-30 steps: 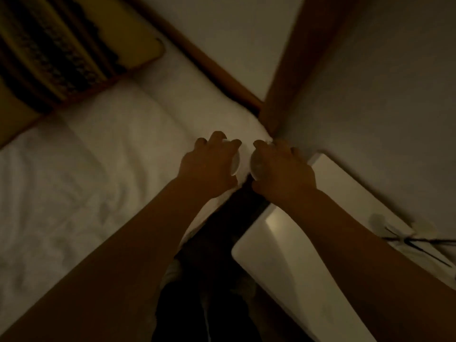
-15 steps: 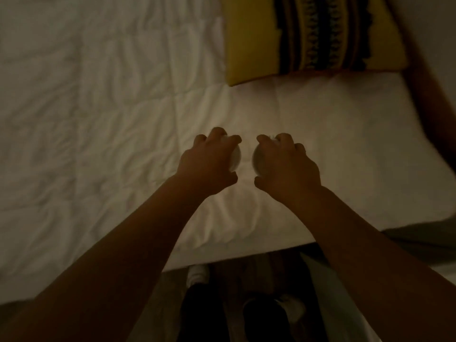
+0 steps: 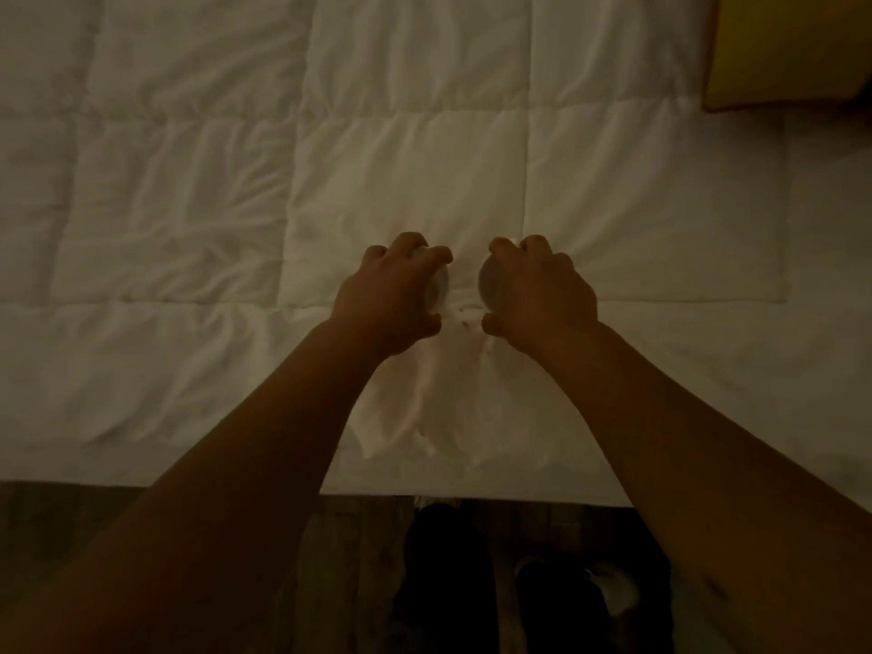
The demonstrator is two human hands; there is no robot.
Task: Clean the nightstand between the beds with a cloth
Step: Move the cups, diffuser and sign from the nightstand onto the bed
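Fingers [image 3: 427,257] of the left hand [image 3: 391,295] curl over a small pale round object [image 3: 438,287] — the right hand [image 3: 538,290] grips a second one [image 3: 488,280] the same way, just beside it. Both hover over a white quilted bed cover [image 3: 188,181] in a dim room; a yellow pillow [image 3: 783,44] sits far right, dark floor [image 3: 71,521] below. No cloth or nightstand shows — what the objects are is unclear

Two bare forearms, no sleeves in view. No rings, watch or bracelets to be made out on the left hand [image 3: 391,295] or the right hand [image 3: 538,295], though the dim light hides fine detail. Below, dark trousers [image 3: 443,573], and what may be dark shoes with pale trim [image 3: 608,592], blurred in shadow.
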